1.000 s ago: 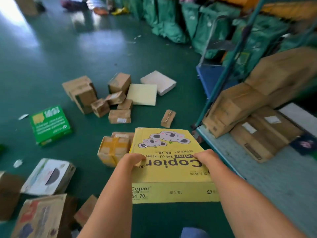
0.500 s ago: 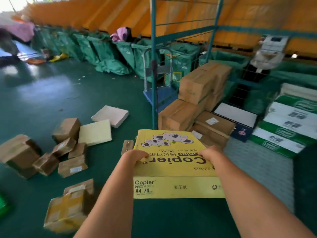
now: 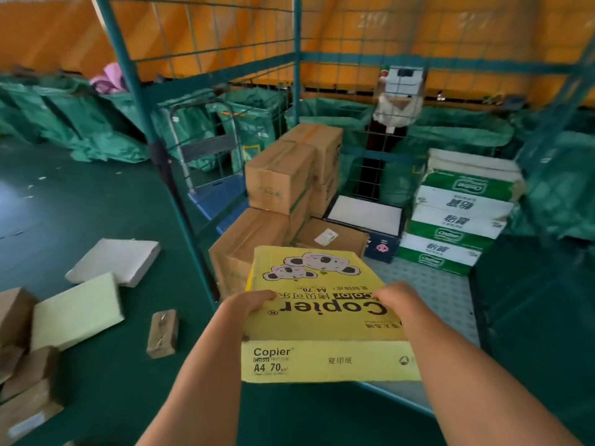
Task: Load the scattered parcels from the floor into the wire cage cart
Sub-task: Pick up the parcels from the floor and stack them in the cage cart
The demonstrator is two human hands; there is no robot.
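Green floor (image 3: 80,204), wire cage cart (image 3: 296,91), orange wall (image 3: 418,33)

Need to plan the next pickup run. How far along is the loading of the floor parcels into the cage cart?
Partly done. Already in the wire cage cart: stacked brown cartons and green-and-white boxes. In hand: the yellow copier-paper box, gripped by left hand and right hand at the cart's open side. Left on the floor: the white flat parcel, pale green parcel, small brown parcel and others at the left edge.
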